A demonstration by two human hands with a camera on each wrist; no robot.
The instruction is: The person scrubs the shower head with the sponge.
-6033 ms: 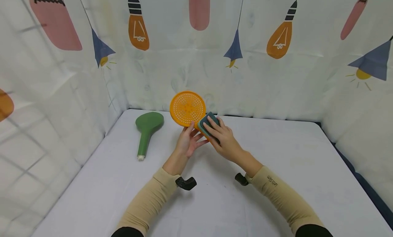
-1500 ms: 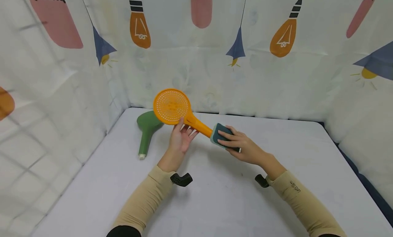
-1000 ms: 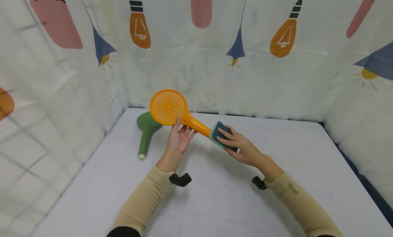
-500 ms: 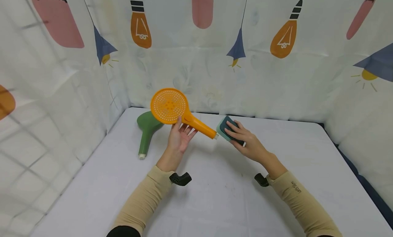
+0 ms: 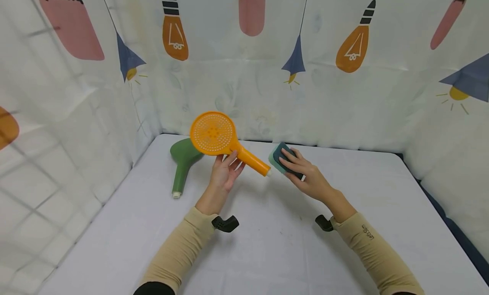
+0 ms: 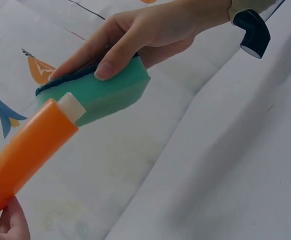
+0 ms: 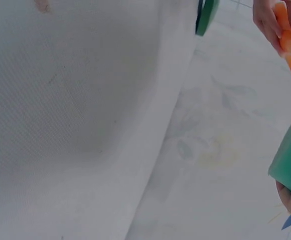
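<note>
An orange shower head (image 5: 213, 133) with a round perforated face is held up by my left hand (image 5: 223, 174), which grips it at the neck, thumb in front. Its handle slants down to the right and ends in a white threaded connector (image 6: 71, 107). My right hand (image 5: 311, 178) grips a sponge (image 5: 276, 159), light green with a dark scouring layer, fingers spread over the dark side. The sponge is just right of the handle's end, overlapping it in the left wrist view. Only part of the sponge and shower head shows in the right wrist view.
A green shower head (image 5: 182, 163) with a white connector lies on the white-covered table (image 5: 267, 252) at the back left, its top partly hidden behind the orange one. White printed curtains (image 5: 244, 82) stand behind the table and along its sides.
The sponge moved from the orange shower head's neck down over the handle's end, then off it to the right, baring the connector. My left thumb has shifted from the face toward the neck.
</note>
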